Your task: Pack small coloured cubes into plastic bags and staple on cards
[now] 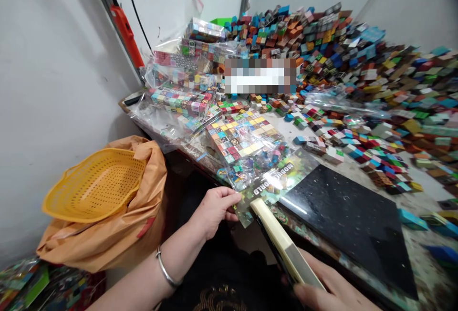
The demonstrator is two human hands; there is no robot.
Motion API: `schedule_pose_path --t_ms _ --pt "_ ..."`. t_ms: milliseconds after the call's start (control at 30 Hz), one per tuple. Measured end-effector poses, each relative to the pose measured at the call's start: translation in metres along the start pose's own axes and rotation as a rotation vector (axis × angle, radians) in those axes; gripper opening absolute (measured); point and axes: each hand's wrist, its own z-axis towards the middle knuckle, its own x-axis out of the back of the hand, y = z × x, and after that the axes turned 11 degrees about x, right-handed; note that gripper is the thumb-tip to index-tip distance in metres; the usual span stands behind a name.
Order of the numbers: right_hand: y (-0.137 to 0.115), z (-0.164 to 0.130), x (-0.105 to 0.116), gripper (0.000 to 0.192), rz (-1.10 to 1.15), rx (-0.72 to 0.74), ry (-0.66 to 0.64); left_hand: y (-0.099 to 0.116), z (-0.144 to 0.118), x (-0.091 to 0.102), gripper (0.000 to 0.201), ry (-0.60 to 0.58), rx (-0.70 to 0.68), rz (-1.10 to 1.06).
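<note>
My left hand (219, 208) is closed, thumb and fingers pinching the left corner of a green printed header card (274, 177) at the mouth of a clear plastic bag. Inside that bag lies a flat block of small patterned cubes (243, 134), with some small coloured pieces beside it. In my right hand (327, 285), at the lower right, is a long cream and black stapler (282, 244). Its front end reaches the card's near edge, just right of my left fingers. Whether its jaws are pressed together on the card cannot be made out.
A black slab (350, 220) lies on the table to the right. Loose cubes (296, 39) are heaped at the back and right. More bagged cube blocks (182, 101) are stacked at back left. A yellow basket (96, 184) rests in an orange sack (153, 177) beside the table.
</note>
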Motion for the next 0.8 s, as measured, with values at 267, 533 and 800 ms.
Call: schedule_pose_path --t_ms 267,533,800 --pt "-0.027 0.013 -0.004 0.054 0.15 -0.016 -0.128 -0.003 -0.002 0.003 0.021 -0.028 -0.028 -0.024" --pt "-0.02 0.016 -0.005 0.054 0.238 -0.116 -0.108 -0.001 -0.004 0.005 0.029 -0.084 -0.056 -0.033" --pt "-0.016 0.02 -0.007 0.047 0.262 -0.163 -0.142 0.002 -0.004 0.007 0.028 -0.068 -0.089 0.038"
